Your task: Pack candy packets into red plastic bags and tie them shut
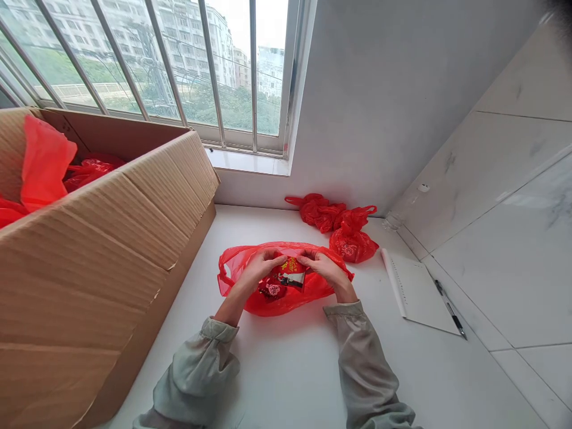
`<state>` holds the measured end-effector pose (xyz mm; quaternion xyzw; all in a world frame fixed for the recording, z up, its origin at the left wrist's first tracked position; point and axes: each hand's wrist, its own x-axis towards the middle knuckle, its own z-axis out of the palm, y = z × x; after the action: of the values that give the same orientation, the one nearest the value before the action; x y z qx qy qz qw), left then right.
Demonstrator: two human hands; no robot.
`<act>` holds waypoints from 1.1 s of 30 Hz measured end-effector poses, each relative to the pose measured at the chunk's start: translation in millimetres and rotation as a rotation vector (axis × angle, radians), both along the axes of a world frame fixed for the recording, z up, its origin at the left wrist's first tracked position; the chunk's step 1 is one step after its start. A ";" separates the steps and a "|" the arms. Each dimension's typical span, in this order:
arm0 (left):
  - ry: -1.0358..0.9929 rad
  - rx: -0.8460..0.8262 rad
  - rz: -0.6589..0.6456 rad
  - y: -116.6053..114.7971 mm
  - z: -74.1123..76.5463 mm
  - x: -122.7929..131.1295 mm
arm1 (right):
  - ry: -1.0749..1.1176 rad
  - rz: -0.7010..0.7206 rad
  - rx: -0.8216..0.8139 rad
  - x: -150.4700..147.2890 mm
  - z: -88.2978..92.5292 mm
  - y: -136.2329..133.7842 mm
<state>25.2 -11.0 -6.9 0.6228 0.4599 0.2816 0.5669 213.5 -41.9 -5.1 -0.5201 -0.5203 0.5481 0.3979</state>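
A red plastic bag (241, 268) lies flat on the white counter (290, 369) in front of me. Both hands rest on it. My left hand (259, 268) and my right hand (325, 268) each pinch an end of a small red and white packet (290, 274) that sits on or in the bag. Another small red printed item (271, 290) shows under the bag's plastic, just below the left hand. Grey-green sleeves cover both forearms.
A large open cardboard box (134, 250) with red bags (44, 167) inside fills the left side. Two tied red bags (351, 241) (319, 211) lie by the back wall. A white notebook (417, 292) and a pen (451, 310) lie at right. A barred window (201, 77) is behind.
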 end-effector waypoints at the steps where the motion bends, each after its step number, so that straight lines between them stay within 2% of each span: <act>1: 0.008 0.007 -0.005 0.5 -0.3 -0.4 | 0.001 0.023 0.007 0.2 -1.3 0.1; 5: 0.023 0.031 -0.036 2.5 -1.9 -1.9 | 0.036 0.106 0.017 -0.2 -5.5 1.2; 14: -0.026 -0.030 -0.028 4.5 -6.2 -1.3 | 0.085 0.063 -0.019 5.8 -2.0 1.2; 28: -0.055 -0.070 0.014 5.1 -3.1 1.4 | 0.101 0.018 0.011 8.8 -4.3 3.1; 33: -0.032 -0.031 -0.008 4.7 -2.7 -2.3 | 0.028 0.085 0.016 9.4 -5.0 2.1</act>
<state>22.9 -6.3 -9.6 0.6109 0.4526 0.2823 0.5850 222.9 -39.8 -10.0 -0.4865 -0.5409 0.5675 0.3857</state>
